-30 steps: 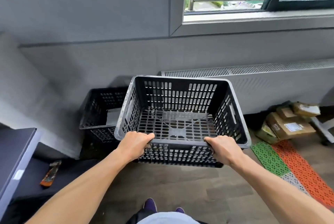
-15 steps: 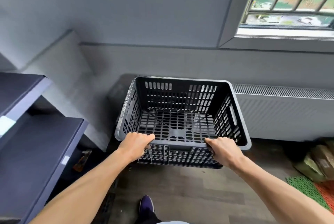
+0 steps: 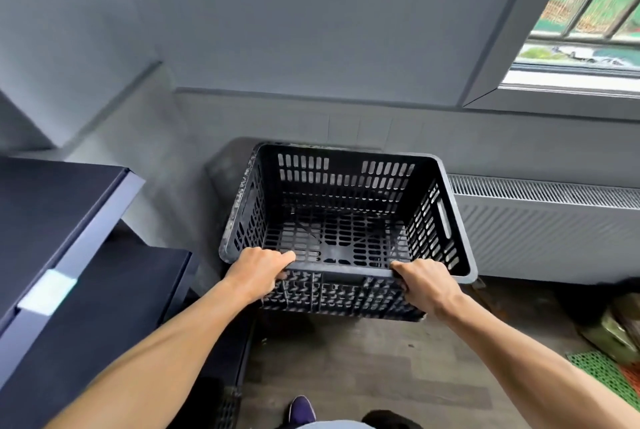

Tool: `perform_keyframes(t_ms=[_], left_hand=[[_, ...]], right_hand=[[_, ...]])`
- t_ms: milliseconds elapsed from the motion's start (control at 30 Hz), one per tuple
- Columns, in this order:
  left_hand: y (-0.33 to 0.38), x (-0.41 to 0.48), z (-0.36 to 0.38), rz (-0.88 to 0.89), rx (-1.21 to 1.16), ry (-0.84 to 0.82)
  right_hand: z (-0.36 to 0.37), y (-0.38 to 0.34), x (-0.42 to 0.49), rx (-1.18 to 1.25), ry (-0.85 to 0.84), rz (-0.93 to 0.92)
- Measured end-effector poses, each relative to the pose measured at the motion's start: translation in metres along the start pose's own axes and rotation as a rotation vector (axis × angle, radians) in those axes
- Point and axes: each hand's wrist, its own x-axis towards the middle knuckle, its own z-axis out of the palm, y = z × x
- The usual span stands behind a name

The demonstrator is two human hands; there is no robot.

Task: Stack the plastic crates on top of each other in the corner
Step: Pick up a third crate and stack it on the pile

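Note:
A black slotted plastic crate (image 3: pixel 349 221) is held up in front of the grey wall near the corner. My left hand (image 3: pixel 258 273) grips the left part of its near rim and my right hand (image 3: pixel 427 281) grips the right part. The crate is empty and roughly level. Dark shapes show through its slotted floor, but the crate seen earlier in the corner is hidden behind it.
Dark shelves (image 3: pixel 69 255) stand at the left. A white radiator (image 3: pixel 547 221) runs along the wall at the right, under a window (image 3: pixel 588 13). A green mat (image 3: pixel 602 369) and packages (image 3: pixel 620 328) lie at the right. My shoe (image 3: pixel 302 409) is on the wood floor.
I have carried the crate leftward toward the corner. The other crate, visible at the left a second ago, is now hidden behind the held one. The shelves have come into view.

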Motion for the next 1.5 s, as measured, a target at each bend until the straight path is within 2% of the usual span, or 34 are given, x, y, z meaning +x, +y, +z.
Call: perform_keyframes(t_ms=[400, 867, 1167, 1500], left_hand=[[-0.037, 0.047, 0.005, -0.045, -0.014, 0.011], [-0.074, 0.123, 0.012, -0.115, 0.019, -0.104], [-0.092, 0.131, 0.033, -0.109, 0.015, -0.116], [-0.094, 0.131, 0.054, -0.134, -0.009, -0.114]], right_hand=[[-0.006, 0.007, 0.067, 0.009, -0.007, -0.016], [0.014, 0.036, 0.165, 0.051, -0.032, -0.064], [0.036, 0.027, 0.179, 0.019, -0.090, -0.090], [0.046, 0.020, 0.177, 0.050, -0.057, -0.044]])
